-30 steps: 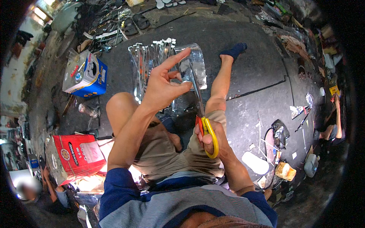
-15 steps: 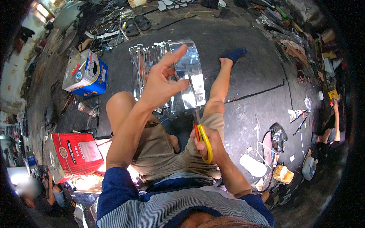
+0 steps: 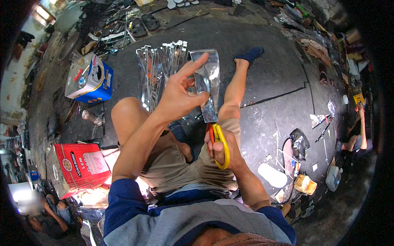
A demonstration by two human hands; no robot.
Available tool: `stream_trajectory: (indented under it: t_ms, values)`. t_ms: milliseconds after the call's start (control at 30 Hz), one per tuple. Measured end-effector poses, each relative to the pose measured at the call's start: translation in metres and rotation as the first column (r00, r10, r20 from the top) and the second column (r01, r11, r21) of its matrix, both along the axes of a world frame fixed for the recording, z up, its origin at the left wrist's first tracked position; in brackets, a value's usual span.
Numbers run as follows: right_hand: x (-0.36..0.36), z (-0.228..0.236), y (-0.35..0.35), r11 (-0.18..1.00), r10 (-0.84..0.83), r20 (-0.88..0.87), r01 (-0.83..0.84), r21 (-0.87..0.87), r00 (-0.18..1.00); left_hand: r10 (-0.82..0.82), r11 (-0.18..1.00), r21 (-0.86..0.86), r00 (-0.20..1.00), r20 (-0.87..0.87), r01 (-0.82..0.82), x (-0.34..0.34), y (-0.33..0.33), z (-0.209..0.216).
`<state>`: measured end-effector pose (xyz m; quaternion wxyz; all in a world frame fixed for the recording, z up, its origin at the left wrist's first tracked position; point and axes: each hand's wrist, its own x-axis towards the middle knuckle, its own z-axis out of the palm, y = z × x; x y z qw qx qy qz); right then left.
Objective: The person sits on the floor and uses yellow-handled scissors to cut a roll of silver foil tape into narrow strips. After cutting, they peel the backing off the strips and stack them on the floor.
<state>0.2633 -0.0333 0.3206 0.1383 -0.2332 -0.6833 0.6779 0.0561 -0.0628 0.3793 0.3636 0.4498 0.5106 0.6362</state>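
Observation:
A clear, shiny plastic sheet [image 3: 212, 71] is pinched between the thumb and fingers of my left hand [image 3: 176, 93], whose index finger points up along it. Below the sheet, my right hand [image 3: 233, 148] is closed around scissors [image 3: 225, 161] with yellow and red handles. The blades point up at the sheet's lower end and are mostly hard to see behind or against the plastic. Left of the sheet, partly behind my left hand, several narrow clear strips [image 3: 158, 61] lie spread on the dark floor.
A blue and white tin can [image 3: 93, 88] stands at left, with a glass jar [image 3: 91, 117] below it. Nearer is a red box [image 3: 80, 168]. At right lie a white sole-shaped piece [image 3: 272, 176], a black plastic bag [image 3: 299, 143] and a yellowish block [image 3: 305, 184]. Other people sit at both edges.
The plastic sheet has turned and looks narrower. The scissors have drawn down a little, so less of the blades overlaps the sheet. My left hand has shifted slightly right.

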Motion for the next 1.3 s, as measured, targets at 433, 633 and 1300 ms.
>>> stream_trajectory:
  t_ms: [433, 633, 1300]
  values:
    - [0.014, -0.004, -0.005, 0.999, 0.042, 0.033, -0.042, 0.012, 0.999, 0.039, 0.999, 0.021, 0.999, -0.009, -0.039, -0.021, 0.007, 0.001]
    - [-0.001, -0.007, 0.002, 0.983, -0.013, -0.056, 0.023, 0.183, 0.998, -0.063, 0.997, 0.049, 0.997, 0.052, 0.06, -0.001, -0.001, -0.004]
    - [0.015, 0.001, -0.004, 0.995, 0.097, -0.01, -0.097, 0.009, 0.995, 0.04, 0.998, 0.048, 0.997, -0.072, -0.036, -0.019, 0.002, -0.006]
